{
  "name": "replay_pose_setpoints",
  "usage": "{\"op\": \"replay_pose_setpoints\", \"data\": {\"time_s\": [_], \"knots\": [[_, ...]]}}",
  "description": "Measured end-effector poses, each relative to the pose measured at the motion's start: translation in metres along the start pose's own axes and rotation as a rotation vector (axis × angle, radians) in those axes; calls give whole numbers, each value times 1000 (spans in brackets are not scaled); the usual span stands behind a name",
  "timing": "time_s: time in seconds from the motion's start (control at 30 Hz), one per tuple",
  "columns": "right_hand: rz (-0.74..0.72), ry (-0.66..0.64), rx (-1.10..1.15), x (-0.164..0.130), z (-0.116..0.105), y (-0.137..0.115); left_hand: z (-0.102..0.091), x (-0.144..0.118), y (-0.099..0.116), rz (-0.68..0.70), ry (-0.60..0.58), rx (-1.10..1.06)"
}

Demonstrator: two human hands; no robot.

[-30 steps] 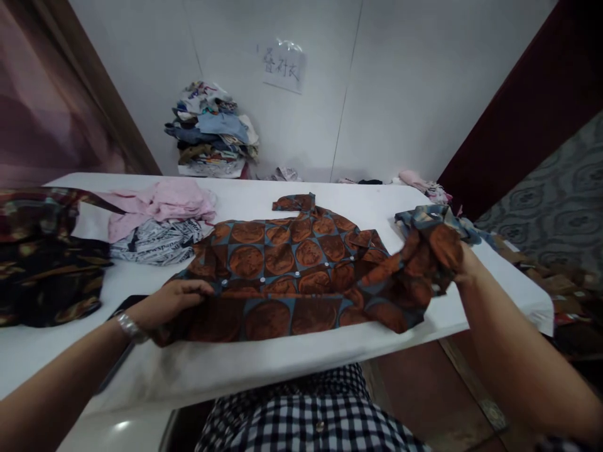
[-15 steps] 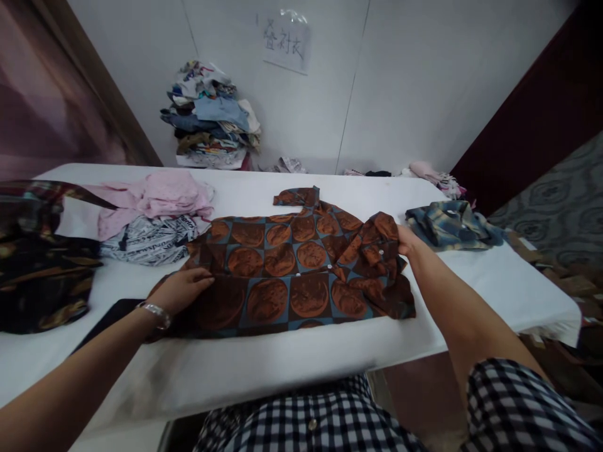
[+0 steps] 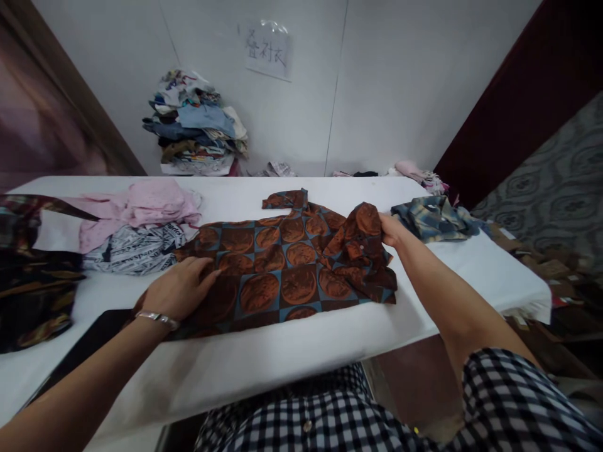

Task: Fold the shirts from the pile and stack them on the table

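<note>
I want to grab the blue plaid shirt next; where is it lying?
In the head view the blue plaid shirt lies crumpled on the right part of the white table, just beyond the right hand and right of the brown patterned shirt.

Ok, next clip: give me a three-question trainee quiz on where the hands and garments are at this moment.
1. True or false: the left hand lies flat on the brown patterned shirt.
2. What does the right hand grip? A) the blue plaid garment B) a bunched fold of the brown patterned shirt C) the pink garment
3. Which garment lies just in front of the pink one, beside the shirt's left edge?

Key
1. True; the palm is down, fingers spread on the cloth.
2. B.
3. The black-and-white printed garment, on the white table.
</note>
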State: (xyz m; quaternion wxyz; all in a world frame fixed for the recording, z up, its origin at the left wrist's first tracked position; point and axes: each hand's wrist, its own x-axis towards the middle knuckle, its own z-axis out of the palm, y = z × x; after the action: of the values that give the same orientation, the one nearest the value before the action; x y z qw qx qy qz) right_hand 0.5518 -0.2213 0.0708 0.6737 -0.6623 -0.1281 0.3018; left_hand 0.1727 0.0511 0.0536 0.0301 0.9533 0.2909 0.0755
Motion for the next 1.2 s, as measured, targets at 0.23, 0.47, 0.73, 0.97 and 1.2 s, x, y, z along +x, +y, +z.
{"op": "replay_pose_setpoints", "data": {"time_s": [0.23, 0.47, 0.73, 0.97, 1.2], "knots": [[-135, -320, -11, -67, 68, -27, 10, 2, 127, -70, -411, -1198], [-296, -79, -345, -98, 14, 11, 34, 9, 168, -584, -515, -1814], [-479, -254, -848, -153, -37, 112, 4, 18, 161, -567, -403, -1909], [-444, 186, -510, -128, -46, 123, -65, 51, 173, 4, -331, -1999], [-417, 404, -342, -96, -52, 94, -62, 84, 149, -210, 52, -1750]]}}
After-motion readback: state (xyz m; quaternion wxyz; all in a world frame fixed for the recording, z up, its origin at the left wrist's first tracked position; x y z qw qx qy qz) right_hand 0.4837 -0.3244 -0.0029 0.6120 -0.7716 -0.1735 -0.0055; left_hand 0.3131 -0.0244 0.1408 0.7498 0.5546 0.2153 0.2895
